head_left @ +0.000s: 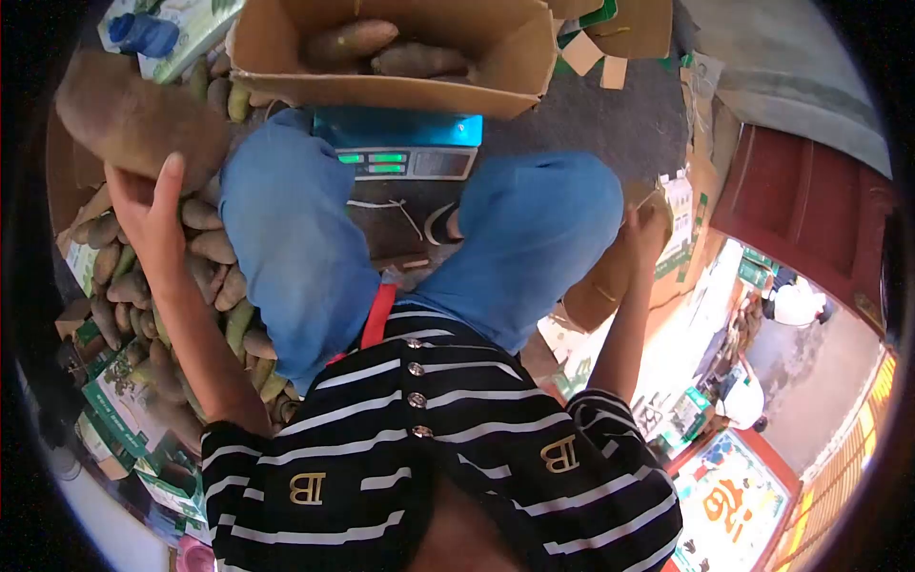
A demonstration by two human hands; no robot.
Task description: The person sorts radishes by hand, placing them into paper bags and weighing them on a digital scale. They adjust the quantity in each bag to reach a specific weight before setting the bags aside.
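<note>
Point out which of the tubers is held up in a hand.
The brown tuber in the left hand, upper left; the others lie in the open box or heaped beside the left leg.

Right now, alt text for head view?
Left hand holds a large blurred tuber; right hand is by cardboard. Between the knees, a lit scale sits before a box holding tubers; more tubers lie piled at left.

Brown tuber (143, 110) at the left fingers (170, 176)
Large, thick and rough-looking, its outline blurred, it slants across the fingertips, its bulk beyond them and beside the thumb.
</note>
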